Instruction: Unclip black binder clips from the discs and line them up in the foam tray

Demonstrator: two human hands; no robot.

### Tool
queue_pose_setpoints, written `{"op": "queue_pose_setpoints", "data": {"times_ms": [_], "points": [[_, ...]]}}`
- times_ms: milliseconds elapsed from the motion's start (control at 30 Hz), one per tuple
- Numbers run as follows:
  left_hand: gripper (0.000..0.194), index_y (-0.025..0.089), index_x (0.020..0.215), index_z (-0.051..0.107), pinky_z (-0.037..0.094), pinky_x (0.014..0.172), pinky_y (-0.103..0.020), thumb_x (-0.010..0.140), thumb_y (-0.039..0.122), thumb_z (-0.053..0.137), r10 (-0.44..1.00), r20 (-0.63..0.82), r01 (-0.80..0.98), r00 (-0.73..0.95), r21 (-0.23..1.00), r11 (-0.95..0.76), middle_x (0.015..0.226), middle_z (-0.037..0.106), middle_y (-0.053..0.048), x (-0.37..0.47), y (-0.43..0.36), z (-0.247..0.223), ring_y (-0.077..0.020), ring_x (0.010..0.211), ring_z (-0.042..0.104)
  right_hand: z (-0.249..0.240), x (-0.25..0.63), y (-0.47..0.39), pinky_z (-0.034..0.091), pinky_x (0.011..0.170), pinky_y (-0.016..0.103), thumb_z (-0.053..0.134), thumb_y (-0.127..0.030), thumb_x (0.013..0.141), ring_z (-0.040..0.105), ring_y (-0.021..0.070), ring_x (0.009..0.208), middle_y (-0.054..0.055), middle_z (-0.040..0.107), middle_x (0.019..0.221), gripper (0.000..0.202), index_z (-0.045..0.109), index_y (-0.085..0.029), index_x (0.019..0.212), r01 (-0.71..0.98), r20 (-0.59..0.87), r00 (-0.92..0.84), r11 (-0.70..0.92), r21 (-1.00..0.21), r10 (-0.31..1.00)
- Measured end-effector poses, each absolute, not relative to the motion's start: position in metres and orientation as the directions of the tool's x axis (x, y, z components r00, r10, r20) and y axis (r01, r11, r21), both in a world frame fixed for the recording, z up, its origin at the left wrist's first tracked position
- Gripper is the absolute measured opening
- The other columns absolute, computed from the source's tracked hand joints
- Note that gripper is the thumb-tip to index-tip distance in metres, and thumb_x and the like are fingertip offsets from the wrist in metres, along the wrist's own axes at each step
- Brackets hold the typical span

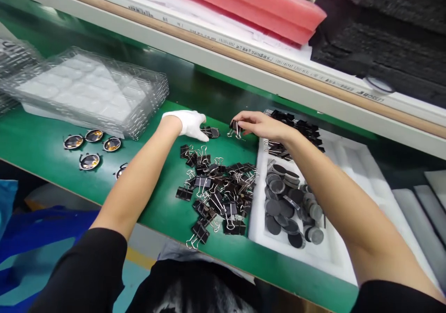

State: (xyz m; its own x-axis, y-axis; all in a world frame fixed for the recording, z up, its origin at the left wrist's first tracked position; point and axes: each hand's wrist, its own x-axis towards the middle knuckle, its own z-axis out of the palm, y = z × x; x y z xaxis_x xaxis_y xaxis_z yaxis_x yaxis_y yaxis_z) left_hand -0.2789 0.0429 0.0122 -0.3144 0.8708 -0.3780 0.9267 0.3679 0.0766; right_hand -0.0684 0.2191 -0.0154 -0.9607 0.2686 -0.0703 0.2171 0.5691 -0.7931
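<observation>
My left hand [188, 123], in a white glove, is closed around a small dark round piece [215, 132] just above the green table; its exact kind is partly hidden by the fingers. To its right, my bare right hand [259, 125] pinches a black binder clip [236, 127] with silver wire handles. A short gap separates the clip from the round piece. Below both hands spreads a loose heap of black binder clips [219, 183]. Further right, a white foam tray [258, 201] holds dark and grey discs [285, 206] and, in its far compartment, more black clips [296, 127].
Several round sunglasses-like pieces [89, 161] lie on the green table [156, 201] at left. Stacked clear plastic trays [87, 90] stand behind them. A pale rail [209, 48] crosses behind the hands. Pink foam [251, 6] and part of another person appear beyond it.
</observation>
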Motion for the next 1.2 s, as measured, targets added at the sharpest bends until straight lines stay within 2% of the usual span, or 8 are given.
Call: {"op": "queue_pose_setpoints", "data": {"times_ms": [100,200,300,433,567,700,833,1200], "points": [[0.090,0.026,0.145,0.063,0.050,0.106,-0.049,0.066,0.063,0.083,0.859,-0.365,0.921,-0.358,0.015,0.390,0.144,0.063,-0.019,-0.270,0.047,0.007,-0.0427,0.125,0.065,-0.016,-0.081,0.230,0.056,0.088,0.037,0.059,-0.029,0.096,0.069,0.0204,0.089,0.003,0.077,0.099,0.021,0.076,-0.023,0.106,0.271,-0.203,-0.962,0.708,-0.653,0.180],[0.075,0.023,0.138,0.068,0.050,0.107,-0.049,0.072,0.058,0.081,0.896,-0.307,0.945,-0.320,-0.034,0.326,0.138,0.065,-0.020,-0.261,0.051,0.003,-0.0420,0.124,0.065,-0.026,-0.100,0.225,0.055,0.083,0.033,0.064,-0.023,0.094,0.070,0.0179,0.083,0.002,0.078,0.096,0.024,0.074,-0.022,0.116,0.283,-0.287,-0.949,0.744,-0.606,0.128],[0.059,0.023,0.131,0.071,0.052,0.103,-0.046,0.079,0.051,0.076,0.916,-0.288,0.959,-0.281,-0.046,0.279,0.130,0.070,-0.018,-0.258,0.052,0.000,-0.0390,0.119,0.067,-0.036,-0.115,0.216,0.055,0.081,0.030,0.071,-0.022,0.090,0.072,0.0175,0.085,0.004,0.079,0.098,0.033,0.069,-0.020,0.123,0.316,-0.261,-0.946,0.725,-0.612,0.191],[0.058,0.020,0.129,0.071,0.053,0.100,-0.048,0.080,0.051,0.074,0.937,-0.235,0.965,-0.259,-0.025,0.260,0.127,0.071,-0.019,-0.256,0.051,-0.003,-0.0399,0.116,0.068,-0.041,-0.117,0.210,0.057,0.090,0.038,0.081,-0.034,0.084,0.071,0.0239,0.097,0.011,0.076,0.112,0.039,0.068,-0.019,0.118,0.376,-0.183,-0.927,0.785,-0.492,0.328],[0.047,0.023,0.123,0.074,0.052,0.100,-0.045,0.081,0.046,0.073,0.930,-0.263,0.964,-0.258,-0.003,0.267,0.121,0.074,-0.015,-0.257,0.052,-0.002,-0.0370,0.115,0.069,-0.041,-0.116,0.195,0.051,0.105,0.050,0.050,-0.048,0.104,0.065,0.0324,0.117,0.015,0.071,0.117,0.040,0.064,-0.019,0.128,0.510,0.009,-0.796,0.680,-0.527,0.605],[0.045,0.030,0.121,0.076,0.053,0.099,-0.045,0.077,0.040,0.077,0.909,-0.326,0.958,-0.259,0.033,0.285,0.113,0.075,-0.011,-0.265,0.051,0.000,-0.0359,0.114,0.069,-0.052,-0.123,0.172,0.035,0.114,0.069,0.028,-0.058,0.107,0.048,0.0424,0.139,0.020,0.058,0.139,0.055,0.058,-0.023,0.136,0.674,0.079,-0.566,0.516,-0.528,0.821],[0.044,0.037,0.117,0.078,0.050,0.103,-0.045,0.073,0.039,0.079,0.897,-0.358,0.944,-0.259,0.100,0.313,0.112,0.075,-0.006,-0.268,0.051,0.000,-0.0365,0.123,0.064,-0.082,-0.129,0.166,0.023,0.117,0.077,0.025,-0.066,0.104,0.033,0.0441,0.149,0.021,0.050,0.148,0.062,0.059,-0.025,0.135,0.713,0.022,-0.499,0.424,-0.558,0.867],[0.045,0.033,0.122,0.076,0.040,0.114,-0.051,0.078,0.041,0.079,0.904,-0.367,0.920,-0.219,0.230,0.317,0.121,0.069,-0.006,-0.277,0.069,-0.037,-0.0396,0.134,0.055,-0.112,-0.116,0.178,0.022,0.118,0.073,0.002,-0.064,0.107,0.031,0.0378,0.152,0.017,0.043,0.152,0.068,0.047,-0.030,0.147,0.702,0.074,-0.475,0.428,-0.570,0.877]]}}
